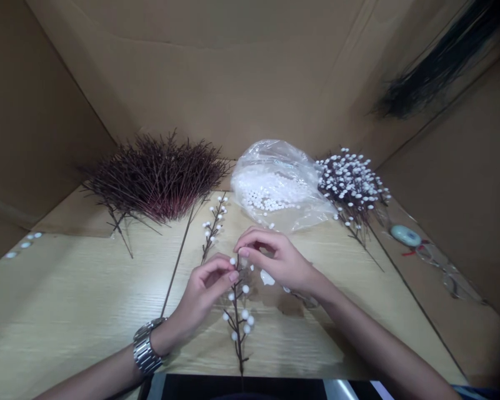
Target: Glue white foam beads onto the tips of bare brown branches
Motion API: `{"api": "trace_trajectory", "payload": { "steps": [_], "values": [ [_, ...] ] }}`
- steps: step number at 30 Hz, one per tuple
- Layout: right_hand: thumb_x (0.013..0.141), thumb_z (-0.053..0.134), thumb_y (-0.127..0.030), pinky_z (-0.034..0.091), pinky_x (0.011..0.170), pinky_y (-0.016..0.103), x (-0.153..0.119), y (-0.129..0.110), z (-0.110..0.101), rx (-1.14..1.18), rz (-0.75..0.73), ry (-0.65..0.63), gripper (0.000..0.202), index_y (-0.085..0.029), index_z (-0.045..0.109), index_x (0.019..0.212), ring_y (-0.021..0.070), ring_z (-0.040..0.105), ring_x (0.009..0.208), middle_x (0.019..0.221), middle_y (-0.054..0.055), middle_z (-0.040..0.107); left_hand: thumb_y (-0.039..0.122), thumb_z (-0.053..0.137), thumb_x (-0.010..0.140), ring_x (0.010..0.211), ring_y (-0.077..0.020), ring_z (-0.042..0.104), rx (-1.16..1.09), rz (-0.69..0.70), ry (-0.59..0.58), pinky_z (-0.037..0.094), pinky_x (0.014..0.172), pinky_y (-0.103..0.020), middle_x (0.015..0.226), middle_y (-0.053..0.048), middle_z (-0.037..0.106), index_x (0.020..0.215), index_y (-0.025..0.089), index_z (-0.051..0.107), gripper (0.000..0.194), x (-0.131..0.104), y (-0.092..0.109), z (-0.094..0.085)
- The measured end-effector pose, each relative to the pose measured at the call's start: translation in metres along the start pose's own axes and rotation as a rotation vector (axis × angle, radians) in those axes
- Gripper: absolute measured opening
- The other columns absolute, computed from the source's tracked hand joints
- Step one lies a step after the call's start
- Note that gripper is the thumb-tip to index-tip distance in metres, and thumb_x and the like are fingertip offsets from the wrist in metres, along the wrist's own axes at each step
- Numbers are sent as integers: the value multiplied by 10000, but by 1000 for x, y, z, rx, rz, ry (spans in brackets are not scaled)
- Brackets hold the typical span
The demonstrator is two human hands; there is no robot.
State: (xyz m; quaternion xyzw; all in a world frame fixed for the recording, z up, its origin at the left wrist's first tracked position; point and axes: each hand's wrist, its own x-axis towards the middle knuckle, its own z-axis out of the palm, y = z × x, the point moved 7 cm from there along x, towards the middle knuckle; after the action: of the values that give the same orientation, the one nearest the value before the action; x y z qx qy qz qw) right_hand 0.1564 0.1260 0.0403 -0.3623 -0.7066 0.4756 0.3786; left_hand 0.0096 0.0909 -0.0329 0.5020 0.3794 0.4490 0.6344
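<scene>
A brown twig (236, 311) with several white balls stands out from the table's front edge toward the middle. My left hand (206, 283), with a metal watch at the wrist, pinches this twig near its upper part. At the twig's tip, my right hand (275, 258) is closed, thumb against fingers; whatever lies between them is too small to make out. Just behind my left hand lies another twig (211, 229) with white balls. A white blob (267, 278) shows beneath my right hand.
Bare brown twigs (158, 178) are heaped at the back left. A clear bag (275, 183) of white balls sits at the back centre, beside a pile of white-tipped twigs (350, 180). Glasses (450, 269) and a pale green oval object (405, 235) lie right.
</scene>
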Motion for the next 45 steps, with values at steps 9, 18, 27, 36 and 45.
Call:
{"api": "trace_trajectory", "payload": {
  "steps": [9,18,27,36,45],
  "values": [
    [888,748,-332,577,904,321,-35,34,1,260,248,279,261,-256,732,1138,170,719,983,1033,37,776,279,750,907,901,-176,576,-22,-1,41,453,794,-269,946,-13,617,855,220,729,82,1,-1,-1],
    [923,707,-291,594,783,284,-45,31,15,213,195,313,137,-287,790,1031,158,729,872,975,17,785,264,740,909,892,-182,585,-16,9,67,478,802,-275,931,-22,614,843,205,723,91,2,0,-3],
    [900,739,-235,591,728,245,-49,30,16,188,188,359,106,-271,788,987,145,733,839,937,11,796,243,749,902,855,-161,595,-17,8,60,489,753,-254,901,-14,629,834,205,730,81,5,1,-1],
    [895,744,-235,631,745,296,-55,37,21,206,206,403,126,-302,800,985,166,763,849,966,14,817,269,784,859,793,-166,609,-13,-24,90,536,711,-286,887,-27,637,779,201,735,116,5,2,0],
    [892,744,-258,629,745,296,-50,40,23,218,230,401,102,-285,793,977,173,765,854,950,22,816,241,761,886,825,-167,599,19,-35,68,506,752,-282,911,-22,641,817,213,749,76,3,-1,-1]
  ]
}}
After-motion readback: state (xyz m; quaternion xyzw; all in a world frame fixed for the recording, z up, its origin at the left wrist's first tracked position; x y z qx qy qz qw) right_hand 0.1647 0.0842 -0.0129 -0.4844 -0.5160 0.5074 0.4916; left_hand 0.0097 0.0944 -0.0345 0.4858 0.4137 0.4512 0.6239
